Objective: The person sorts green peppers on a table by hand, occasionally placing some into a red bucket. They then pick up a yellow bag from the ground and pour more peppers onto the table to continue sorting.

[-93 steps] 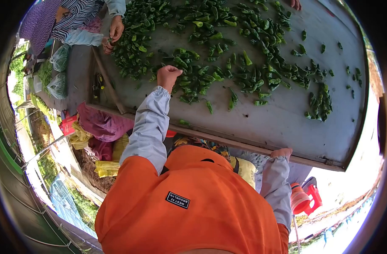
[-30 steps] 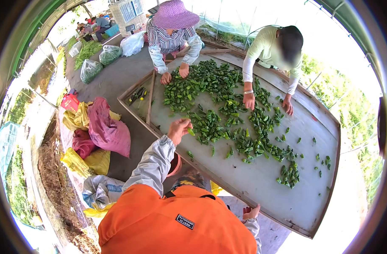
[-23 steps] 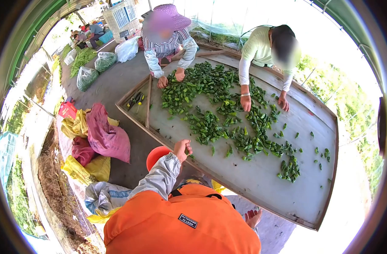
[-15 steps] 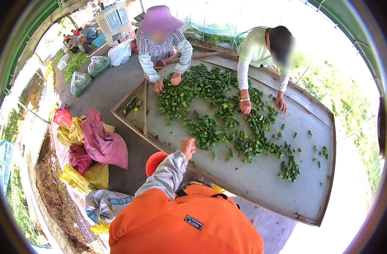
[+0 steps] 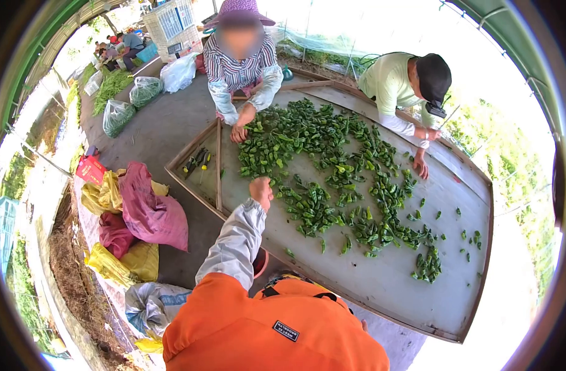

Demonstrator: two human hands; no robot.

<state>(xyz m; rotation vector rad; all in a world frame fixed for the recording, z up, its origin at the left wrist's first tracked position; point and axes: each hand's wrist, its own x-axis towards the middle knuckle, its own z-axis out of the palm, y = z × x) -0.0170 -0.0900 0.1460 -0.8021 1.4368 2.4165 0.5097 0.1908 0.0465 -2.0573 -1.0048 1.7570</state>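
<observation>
Small green peppers (image 5: 311, 207) lie spread in a loose layer over a large wood-framed table (image 5: 283, 247). At the near left edge of the layer is my left hand (image 5: 261, 191), fingers curled closed, in a grey sleeve. Whatever it may hold is hidden. Only a sliver of skin at the right side of my orange garment shows what seems to be my right hand (image 5: 364, 324); its fingers are hidden. A reddish bucket (image 5: 260, 263) is partly covered by my left forearm.
Across the table, a person in a purple hat (image 5: 240, 15) has both hands at the peppers; another in a black cap (image 5: 434, 77) leans on the right. Dark-handled tools (image 5: 196, 162) lie in the corner compartment. Pink sacks (image 5: 152, 207) and yellow sacks (image 5: 141, 260) sit left.
My left hand has moved left and farther over the table. The capped person has lifted one hand off the peppers. The hatted person's hands have come together.
</observation>
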